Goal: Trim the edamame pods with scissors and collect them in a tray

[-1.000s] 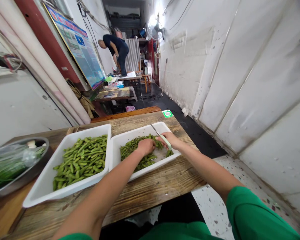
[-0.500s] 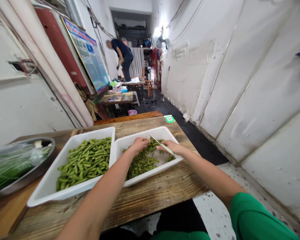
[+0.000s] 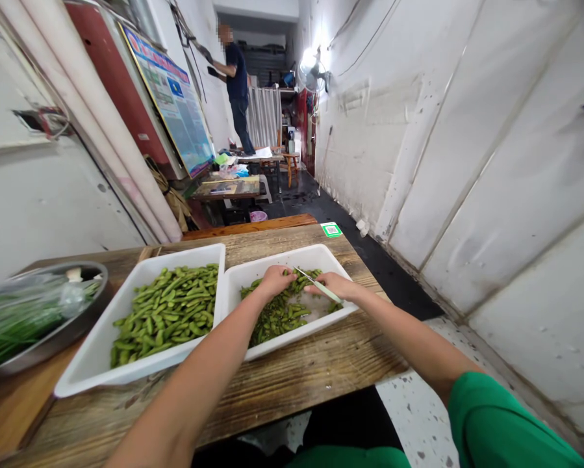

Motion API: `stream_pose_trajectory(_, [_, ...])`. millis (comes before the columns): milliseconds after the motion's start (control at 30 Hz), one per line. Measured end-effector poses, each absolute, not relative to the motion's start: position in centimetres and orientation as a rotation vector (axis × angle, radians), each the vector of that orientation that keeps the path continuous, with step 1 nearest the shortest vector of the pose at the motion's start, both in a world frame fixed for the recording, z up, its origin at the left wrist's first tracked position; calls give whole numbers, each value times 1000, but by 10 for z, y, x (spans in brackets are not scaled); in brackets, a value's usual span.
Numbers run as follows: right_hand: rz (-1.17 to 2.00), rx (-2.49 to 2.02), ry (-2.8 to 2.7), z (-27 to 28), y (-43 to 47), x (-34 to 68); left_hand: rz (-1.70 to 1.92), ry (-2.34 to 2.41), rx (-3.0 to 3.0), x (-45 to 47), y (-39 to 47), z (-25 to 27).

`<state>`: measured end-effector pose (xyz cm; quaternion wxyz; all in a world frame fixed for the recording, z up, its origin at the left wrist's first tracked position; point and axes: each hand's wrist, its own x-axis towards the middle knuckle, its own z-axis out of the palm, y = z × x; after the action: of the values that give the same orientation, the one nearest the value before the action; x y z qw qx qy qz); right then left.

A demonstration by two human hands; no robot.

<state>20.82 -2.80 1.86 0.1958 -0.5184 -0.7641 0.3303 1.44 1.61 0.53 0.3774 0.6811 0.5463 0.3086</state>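
Observation:
My left hand (image 3: 276,279) is over the right-hand white tray (image 3: 238,263), its fingers pinched on a green soybean pod (image 3: 286,273), mostly hidden by the fingers. Facing it, my right hand (image 3: 338,285) is closed around scissors (image 3: 327,290) with a pale green handle. Their thin metal blades point up and left toward the left fingertips. Below both hands, small green pods (image 3: 279,315) lie heaped in the tray, with bare tray floor toward the right. Another white tray (image 3: 89,356), on the left, holds a large pile of plump green pods (image 3: 169,309).
A metal basin (image 3: 101,296) with bagged green stalks stands at the left of the wooden table (image 3: 316,364). A QR card (image 3: 331,229) lies at the far corner. Beyond are a bench (image 3: 253,226), another table, and a person (image 3: 238,81) standing on a table by the wall.
My hands stay almost in place, with the scissors still near the left fingertips. The person at the back has straightened from a bend and now reaches toward the wall.

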Motion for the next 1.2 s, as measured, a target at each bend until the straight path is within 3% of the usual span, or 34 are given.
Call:
stream_pose_trajectory(567, [1636,-1374,-1728,36,-41,202,940,1050,743,14,20,20])
stream_pose_trajectory(1000, [1531,-1382,-1756,38,-44,203,920,1089,738,21,19,13])
stream_pose_trajectory(1200, [1508,-1366,-1759,32,-42,206,1041,1405,1192,11,14,31])
